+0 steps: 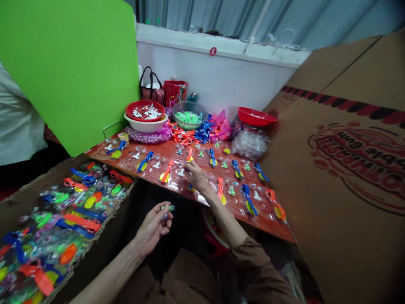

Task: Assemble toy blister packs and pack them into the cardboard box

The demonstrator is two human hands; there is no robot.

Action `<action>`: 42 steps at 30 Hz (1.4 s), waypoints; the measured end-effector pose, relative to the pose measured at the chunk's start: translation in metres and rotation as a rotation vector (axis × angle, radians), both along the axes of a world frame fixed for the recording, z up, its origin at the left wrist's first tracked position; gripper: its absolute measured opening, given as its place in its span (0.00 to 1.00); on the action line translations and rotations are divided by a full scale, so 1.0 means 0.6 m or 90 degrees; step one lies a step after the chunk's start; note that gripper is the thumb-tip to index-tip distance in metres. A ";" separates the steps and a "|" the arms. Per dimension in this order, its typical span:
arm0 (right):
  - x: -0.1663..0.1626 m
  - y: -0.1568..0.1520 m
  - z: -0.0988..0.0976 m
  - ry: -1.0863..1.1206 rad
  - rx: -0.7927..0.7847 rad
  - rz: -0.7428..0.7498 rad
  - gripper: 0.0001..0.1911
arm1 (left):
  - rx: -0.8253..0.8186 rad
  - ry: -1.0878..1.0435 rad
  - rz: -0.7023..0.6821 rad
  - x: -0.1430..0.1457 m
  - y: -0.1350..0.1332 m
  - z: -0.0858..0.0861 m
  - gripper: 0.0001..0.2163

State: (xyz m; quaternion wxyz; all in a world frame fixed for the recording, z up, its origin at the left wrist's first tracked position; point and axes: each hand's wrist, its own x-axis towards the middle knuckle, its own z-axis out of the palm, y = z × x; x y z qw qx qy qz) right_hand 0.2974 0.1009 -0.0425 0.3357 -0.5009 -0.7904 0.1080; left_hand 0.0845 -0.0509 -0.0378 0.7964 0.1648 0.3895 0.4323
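Left hand [152, 224] curled about halfway, palm turned up and in, thumb and fingertips closed on a small clear-and-green plastic piece [167, 208]. It hangs in the dark gap just in front of the orange board [152, 181], not touching it.

Right hand [196, 175] reaches out over the board, wrist bent down, fingers [187, 168] angled onto a clear blister tray [177, 183]. The fingers are partly closed; whether they have hold of a small piece cannot be told. The contact is at the fingertips only, with the palm raised above the neighbouring cells, a pose that leaves the seated parts undisturbed. Right forearm runs out of a brown sleeve [257, 268].

The tray's cells on the board hold blue and orange plastic strips, white pieces and small round clear parts, laid in rows.

Behind the board: a red basin of white pieces [145, 110], a glass bowl of green pieces [190, 116], and loose orange parts [182, 133] and blue parts [202, 132].

Left of the board, a cardboard tray [68, 230] carries more filled blister packs. A co-worker's white sleeve [19, 118] shows beyond a green panel [66, 71].
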 end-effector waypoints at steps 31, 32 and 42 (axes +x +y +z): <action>0.275 -0.256 0.049 0.469 -0.116 -0.249 0.21 | -0.088 -0.061 -0.125 0.165 -0.007 0.058 0.06; 0.307 -0.257 0.047 0.473 -0.105 -0.275 0.22 | -0.096 -0.061 -0.127 0.165 -0.008 0.057 0.08; 0.434 -0.230 -0.002 0.108 0.086 -0.453 0.14 | -0.125 -0.029 -0.135 0.169 -0.015 0.050 0.12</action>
